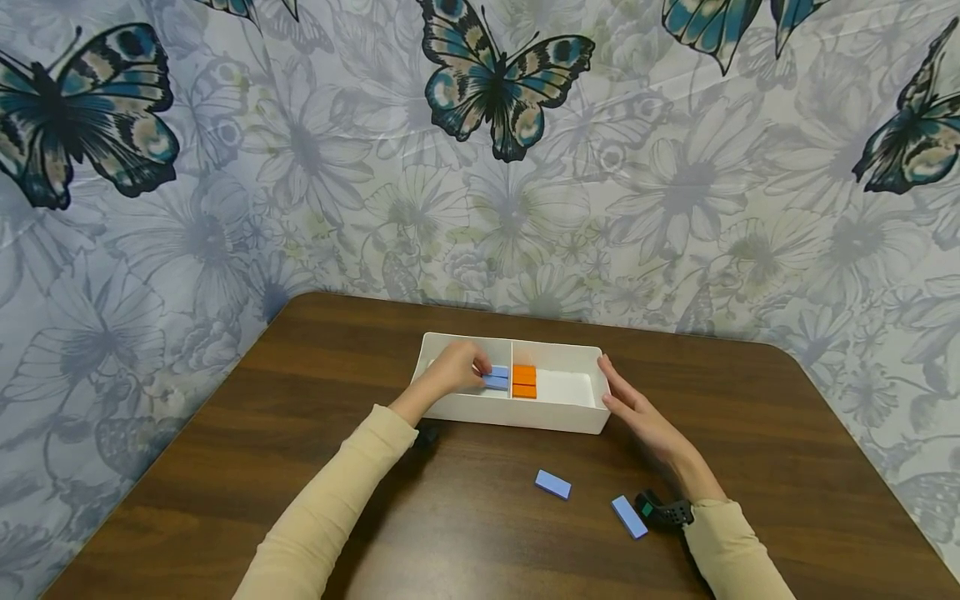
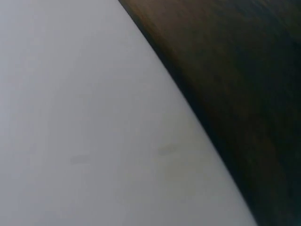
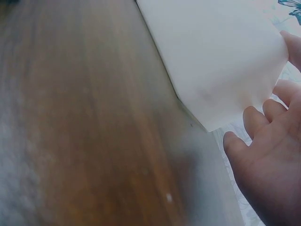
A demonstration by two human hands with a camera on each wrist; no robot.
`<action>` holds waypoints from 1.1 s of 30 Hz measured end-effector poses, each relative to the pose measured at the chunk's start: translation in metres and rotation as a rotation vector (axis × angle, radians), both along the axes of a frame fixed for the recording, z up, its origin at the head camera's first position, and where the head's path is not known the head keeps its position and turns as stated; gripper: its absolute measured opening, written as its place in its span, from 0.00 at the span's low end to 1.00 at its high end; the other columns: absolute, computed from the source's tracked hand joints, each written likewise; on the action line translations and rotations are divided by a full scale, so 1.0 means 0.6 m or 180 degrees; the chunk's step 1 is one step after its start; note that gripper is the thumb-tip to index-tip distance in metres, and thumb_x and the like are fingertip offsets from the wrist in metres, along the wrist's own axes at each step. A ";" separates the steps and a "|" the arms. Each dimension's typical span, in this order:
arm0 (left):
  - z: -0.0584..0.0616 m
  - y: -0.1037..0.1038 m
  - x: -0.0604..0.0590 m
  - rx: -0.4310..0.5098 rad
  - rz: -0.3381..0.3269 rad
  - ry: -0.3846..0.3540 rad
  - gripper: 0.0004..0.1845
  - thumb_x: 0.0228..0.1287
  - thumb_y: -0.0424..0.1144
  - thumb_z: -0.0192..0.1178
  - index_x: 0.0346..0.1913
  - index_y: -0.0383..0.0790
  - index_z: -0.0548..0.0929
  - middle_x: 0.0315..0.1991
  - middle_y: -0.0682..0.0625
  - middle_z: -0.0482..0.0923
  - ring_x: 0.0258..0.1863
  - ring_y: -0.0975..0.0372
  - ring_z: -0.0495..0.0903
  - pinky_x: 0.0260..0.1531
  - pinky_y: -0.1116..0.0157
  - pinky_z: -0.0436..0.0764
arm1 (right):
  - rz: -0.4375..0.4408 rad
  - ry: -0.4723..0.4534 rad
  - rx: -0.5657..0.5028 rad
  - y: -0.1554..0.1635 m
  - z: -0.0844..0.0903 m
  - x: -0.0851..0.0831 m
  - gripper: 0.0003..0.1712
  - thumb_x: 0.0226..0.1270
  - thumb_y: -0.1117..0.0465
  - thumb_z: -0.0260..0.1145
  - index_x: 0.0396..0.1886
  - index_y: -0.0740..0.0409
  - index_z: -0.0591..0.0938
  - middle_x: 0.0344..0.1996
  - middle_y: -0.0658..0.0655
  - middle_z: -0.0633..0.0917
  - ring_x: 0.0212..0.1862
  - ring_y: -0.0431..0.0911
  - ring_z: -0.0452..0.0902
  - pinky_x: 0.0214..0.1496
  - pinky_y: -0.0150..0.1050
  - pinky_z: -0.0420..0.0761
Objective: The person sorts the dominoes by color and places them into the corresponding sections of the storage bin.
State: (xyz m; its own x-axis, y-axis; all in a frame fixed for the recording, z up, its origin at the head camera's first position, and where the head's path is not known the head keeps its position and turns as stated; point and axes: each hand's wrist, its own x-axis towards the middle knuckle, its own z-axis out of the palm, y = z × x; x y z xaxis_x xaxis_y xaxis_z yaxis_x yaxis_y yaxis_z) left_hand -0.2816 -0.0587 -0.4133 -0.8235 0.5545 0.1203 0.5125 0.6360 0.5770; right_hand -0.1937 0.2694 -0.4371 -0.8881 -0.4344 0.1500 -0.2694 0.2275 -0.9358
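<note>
A white two-compartment box (image 1: 517, 412) stands on the table, its divider running across the middle. My left hand (image 1: 453, 368) reaches over the near wall into the left compartment, where its thumb and fingertips pinch the left end of a blue block (image 1: 495, 382). Another blue block lies right beside that one, against the divider. Orange blocks (image 1: 524, 382) sit on the other side of the divider, in the right compartment. My right hand (image 1: 637, 410) rests its extended fingers against the box's right end. In the left wrist view only the box wall (image 2: 94, 103) and dark wood show.
Two loose blue blocks lie in front of the box: one block (image 1: 553, 484) near the middle, another block (image 1: 628, 517) beside the right wrist's black band (image 1: 663, 508). Behind the brown table (image 1: 360, 333) hangs a butterfly-patterned cloth (image 1: 517, 225).
</note>
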 end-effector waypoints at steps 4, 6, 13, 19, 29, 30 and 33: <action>0.000 0.002 -0.001 -0.0084 -0.0030 0.0109 0.08 0.44 0.24 0.72 0.29 0.35 0.86 0.27 0.50 0.82 0.29 0.62 0.82 0.35 0.69 0.79 | 0.0019 0.0022 0.0003 -0.001 0.001 0.001 0.34 0.75 0.66 0.46 0.75 0.56 0.44 0.72 0.57 0.35 0.71 0.54 0.24 0.62 0.66 0.31; 0.000 0.002 -0.001 -0.0124 -0.0050 0.0173 0.08 0.44 0.25 0.72 0.29 0.35 0.86 0.27 0.50 0.82 0.29 0.62 0.81 0.35 0.69 0.79 | 0.0028 0.0030 -0.0001 -0.001 0.002 0.001 0.34 0.75 0.67 0.46 0.75 0.56 0.44 0.72 0.57 0.35 0.70 0.54 0.24 0.62 0.66 0.31; 0.003 0.004 0.000 -0.0113 -0.0076 0.0218 0.09 0.42 0.23 0.72 0.30 0.34 0.86 0.28 0.49 0.82 0.28 0.62 0.82 0.34 0.70 0.79 | 0.0046 0.0043 -0.0033 -0.001 0.005 0.001 0.34 0.75 0.66 0.46 0.75 0.56 0.44 0.72 0.58 0.35 0.70 0.55 0.24 0.62 0.67 0.31; 0.002 0.005 0.002 -0.0201 -0.0069 0.0255 0.09 0.43 0.24 0.72 0.30 0.35 0.86 0.28 0.50 0.82 0.27 0.64 0.81 0.34 0.69 0.79 | 0.0021 0.0015 -0.0022 0.002 0.002 0.000 0.34 0.75 0.65 0.47 0.75 0.56 0.44 0.73 0.58 0.35 0.71 0.54 0.25 0.62 0.66 0.32; 0.001 0.003 0.001 -0.0145 -0.0051 0.0303 0.08 0.44 0.25 0.72 0.30 0.35 0.87 0.28 0.51 0.82 0.31 0.61 0.81 0.36 0.67 0.79 | 0.0045 0.0037 -0.0013 0.001 0.001 -0.001 0.34 0.75 0.65 0.47 0.75 0.57 0.44 0.72 0.58 0.35 0.70 0.55 0.24 0.62 0.66 0.32; 0.001 0.003 0.001 -0.0142 -0.0035 0.0307 0.08 0.44 0.25 0.72 0.30 0.36 0.87 0.28 0.51 0.82 0.32 0.61 0.81 0.37 0.66 0.78 | 0.0050 0.0041 -0.0012 0.001 0.001 -0.001 0.34 0.75 0.65 0.47 0.75 0.57 0.44 0.72 0.59 0.35 0.70 0.55 0.24 0.62 0.67 0.32; 0.000 0.001 0.003 -0.0098 0.0033 0.0304 0.06 0.47 0.27 0.71 0.30 0.36 0.87 0.28 0.52 0.83 0.33 0.60 0.81 0.39 0.65 0.78 | 0.0057 0.0044 -0.0011 0.002 0.001 0.000 0.34 0.75 0.65 0.46 0.75 0.57 0.44 0.72 0.59 0.35 0.70 0.55 0.24 0.62 0.66 0.32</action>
State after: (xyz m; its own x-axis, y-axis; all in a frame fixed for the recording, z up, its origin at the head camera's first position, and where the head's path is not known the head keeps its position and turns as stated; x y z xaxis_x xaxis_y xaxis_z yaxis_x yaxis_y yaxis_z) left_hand -0.2799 -0.0579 -0.4132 -0.8147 0.5507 0.1815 0.5576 0.6581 0.5059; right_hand -0.1939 0.2704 -0.4366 -0.8781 -0.4496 0.1638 -0.2863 0.2192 -0.9327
